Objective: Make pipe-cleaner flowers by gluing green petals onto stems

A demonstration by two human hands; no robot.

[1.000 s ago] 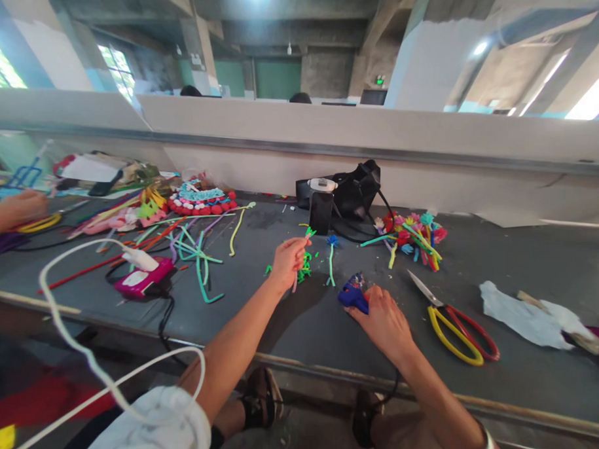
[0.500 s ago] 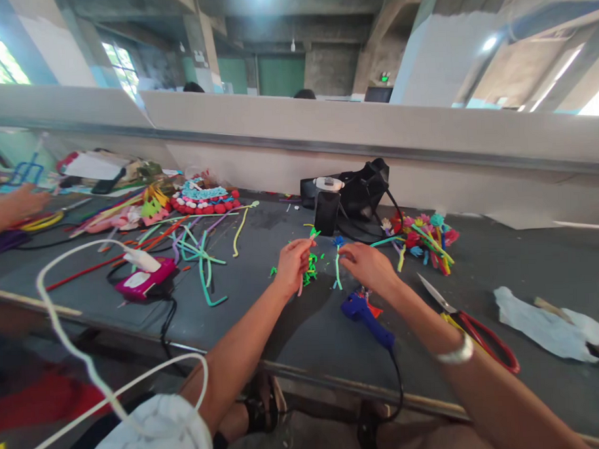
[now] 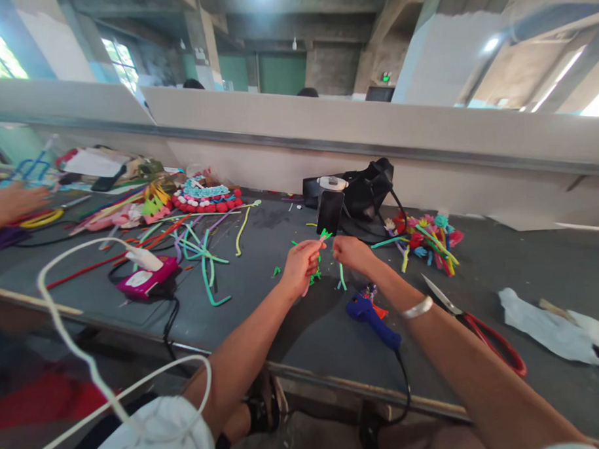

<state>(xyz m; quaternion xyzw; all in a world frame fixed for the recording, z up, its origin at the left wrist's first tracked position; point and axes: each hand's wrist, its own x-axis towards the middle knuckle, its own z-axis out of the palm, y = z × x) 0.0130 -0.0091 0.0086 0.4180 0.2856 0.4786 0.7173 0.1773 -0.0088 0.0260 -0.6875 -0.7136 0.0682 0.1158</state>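
My left hand (image 3: 301, 267) is closed around a thin pink pipe cleaner stem (image 3: 306, 290) with bright green pieces (image 3: 325, 235) at its top. Just right of it, my right hand (image 3: 354, 254) has its fingers pinched together close to the green tip; what they hold, if anything, is hidden. Below the right hand a pale green pipe cleaner (image 3: 342, 277) shows, its upper end covered by the fingers. Small green scraps (image 3: 316, 276) lie beneath my left hand. A blue glue gun (image 3: 374, 320) rests on the table nearer to me.
Pipe cleaner flowers (image 3: 435, 239) and red-handled scissors (image 3: 495, 342) lie to the right. Behind my hands stand a black phone-like object (image 3: 330, 212) and a black bag (image 3: 374, 189). Leftward are loose pipe cleaners (image 3: 202, 254), a magenta power socket (image 3: 149, 280) and another person's hand (image 3: 16, 205).
My right hand has moved slightly left, closer to my left hand, and its fingers have closed up. The left hand has shifted a little right with the green-tipped stem. The view has shifted slightly.
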